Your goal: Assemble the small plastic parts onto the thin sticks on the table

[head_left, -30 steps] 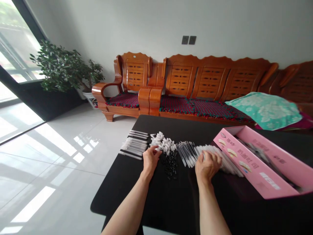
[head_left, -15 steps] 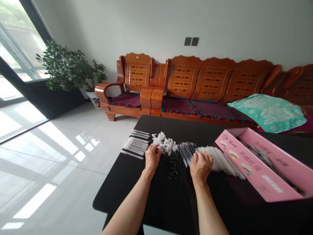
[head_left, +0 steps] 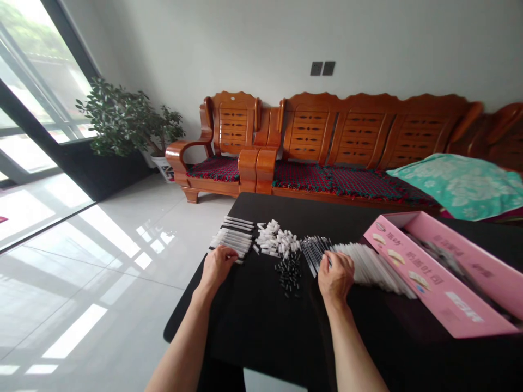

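My left hand (head_left: 218, 267) lies on the near ends of a row of white pen barrels (head_left: 233, 237), its fingers covering part of them. My right hand (head_left: 335, 275) curls at the edge of a bunch of thin transparent refills (head_left: 314, 255), beside a fanned stack of white tubes (head_left: 378, 269). Between my hands sit a heap of small white plastic parts (head_left: 278, 240) and a heap of small black parts (head_left: 289, 274). Whether either hand grips anything is hidden by the fingers.
Everything lies on a black table (head_left: 261, 326). An open pink printed carton (head_left: 433, 272) stands at its right. Behind are a wooden sofa (head_left: 347, 130) with a teal cloth (head_left: 461, 185) and a potted plant (head_left: 126, 122). A tiled floor (head_left: 102, 294) lies left.
My left hand has moved left, from the white parts heap onto the row of barrels. My right hand has shifted slightly left, and the view has turned a little.
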Available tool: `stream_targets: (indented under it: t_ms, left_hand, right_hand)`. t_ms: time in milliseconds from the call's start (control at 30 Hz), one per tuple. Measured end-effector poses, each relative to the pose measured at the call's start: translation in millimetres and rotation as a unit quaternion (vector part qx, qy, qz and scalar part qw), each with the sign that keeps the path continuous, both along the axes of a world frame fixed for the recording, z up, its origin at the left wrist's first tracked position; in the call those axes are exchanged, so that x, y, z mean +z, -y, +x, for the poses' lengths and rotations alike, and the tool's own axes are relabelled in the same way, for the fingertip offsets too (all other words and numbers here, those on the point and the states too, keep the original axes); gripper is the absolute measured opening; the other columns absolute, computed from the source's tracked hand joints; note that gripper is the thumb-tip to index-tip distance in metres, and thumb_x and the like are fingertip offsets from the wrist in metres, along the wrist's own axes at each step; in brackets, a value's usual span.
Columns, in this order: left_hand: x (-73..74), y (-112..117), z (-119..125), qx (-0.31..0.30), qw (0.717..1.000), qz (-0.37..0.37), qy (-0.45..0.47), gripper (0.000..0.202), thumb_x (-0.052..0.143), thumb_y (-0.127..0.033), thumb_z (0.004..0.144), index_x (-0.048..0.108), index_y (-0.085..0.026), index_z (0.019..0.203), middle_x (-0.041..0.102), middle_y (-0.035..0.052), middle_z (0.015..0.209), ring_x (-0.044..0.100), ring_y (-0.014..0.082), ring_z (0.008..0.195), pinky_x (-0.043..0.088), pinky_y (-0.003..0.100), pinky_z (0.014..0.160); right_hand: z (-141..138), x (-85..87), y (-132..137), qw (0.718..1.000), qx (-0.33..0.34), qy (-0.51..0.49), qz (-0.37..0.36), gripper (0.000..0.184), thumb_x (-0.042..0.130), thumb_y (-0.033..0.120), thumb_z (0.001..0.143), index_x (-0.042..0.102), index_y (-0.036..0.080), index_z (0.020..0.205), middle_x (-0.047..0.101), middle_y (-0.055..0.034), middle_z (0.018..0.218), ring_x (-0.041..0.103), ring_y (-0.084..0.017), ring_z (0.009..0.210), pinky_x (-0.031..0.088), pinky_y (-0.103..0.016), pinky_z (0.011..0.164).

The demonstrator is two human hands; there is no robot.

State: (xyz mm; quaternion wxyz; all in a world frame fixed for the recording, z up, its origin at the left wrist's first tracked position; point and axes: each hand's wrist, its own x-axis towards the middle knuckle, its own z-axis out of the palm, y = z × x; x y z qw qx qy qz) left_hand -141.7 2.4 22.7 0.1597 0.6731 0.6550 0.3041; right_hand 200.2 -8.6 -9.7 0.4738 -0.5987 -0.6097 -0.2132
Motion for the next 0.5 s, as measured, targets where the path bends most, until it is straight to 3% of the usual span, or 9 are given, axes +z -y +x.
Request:
stream_targets:
  t_ms: [200, 400, 500]
  left_hand:
    - [-10.5, 10.7, -5.6, -0.035, 0.998, 0.000, -0.052, 0.018, 0.065, -0.016, 0.081, 0.077, -0.026, 0.091, 0.072, 0.0031, 0.097, 0.066, 0.0196, 0.081, 0.045, 0.027, 0.075]
    - [6.2, 17.6, 16.1, -0.060, 0.997, 0.043, -0.028, 0.016, 0.062, -0.021, 0.087, 0.076, -0.028, 0.089, 0.073, 0.0030, 0.089, 0.067, 0.0209, 0.083, 0.044, 0.027, 0.075]
    - [13.7, 15.1, 41.9, -0.117, 0.989, 0.083, 0.022, 0.017, 0.061, -0.025, 0.090, 0.077, -0.029, 0.093, 0.073, 0.0039, 0.091, 0.068, 0.0204, 0.080, 0.045, 0.027, 0.075]
  right_hand:
    - [-11.6, 4.5, 2.7, 0.999, 0.038, -0.019, 0.005, 0.017, 0.050, 0.024, 0.094, 0.066, 0.017, 0.090, 0.069, -0.0111, 0.087, 0.059, -0.026, 0.094, 0.047, -0.044, 0.093]
    - [-51.9, 13.0, 11.0, 0.981, 0.189, -0.019, -0.025, 0.020, 0.048, 0.020, 0.097, 0.068, 0.018, 0.101, 0.070, -0.0092, 0.095, 0.060, -0.025, 0.101, 0.046, -0.049, 0.101]
    - [-70.1, 15.9, 14.0, 0.964, 0.257, -0.001, -0.063, 0.025, 0.044, 0.017, 0.098, 0.066, 0.018, 0.110, 0.070, -0.0092, 0.101, 0.059, -0.025, 0.106, 0.044, -0.051, 0.105]
